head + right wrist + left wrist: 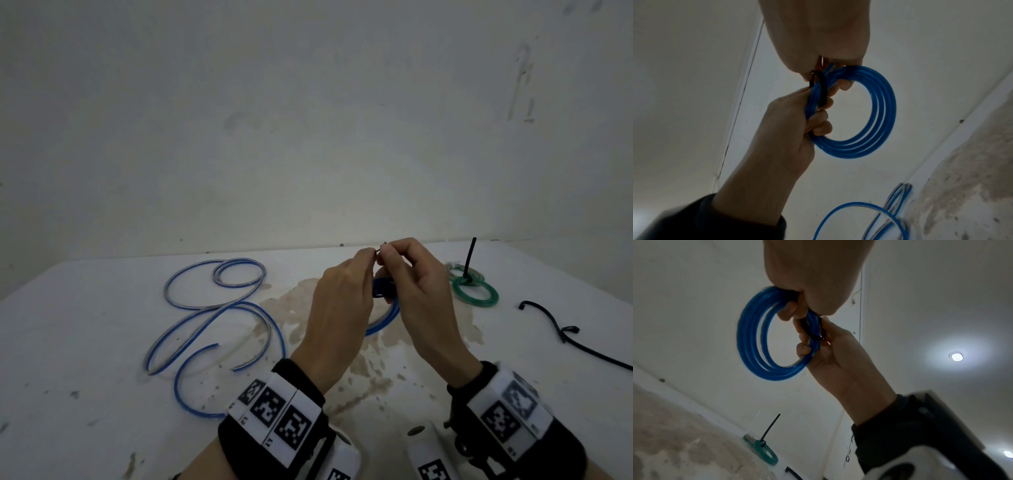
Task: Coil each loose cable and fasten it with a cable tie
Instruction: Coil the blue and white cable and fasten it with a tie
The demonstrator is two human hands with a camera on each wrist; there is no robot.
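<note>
A glossy blue coil is held above table centre, gripped and tie-pinched by left hand and right hand; black tie looped, apparently unfastened. At 10 o'clock, blue cable lies loose. At 2 o'clock, green coil is tied.
</note>
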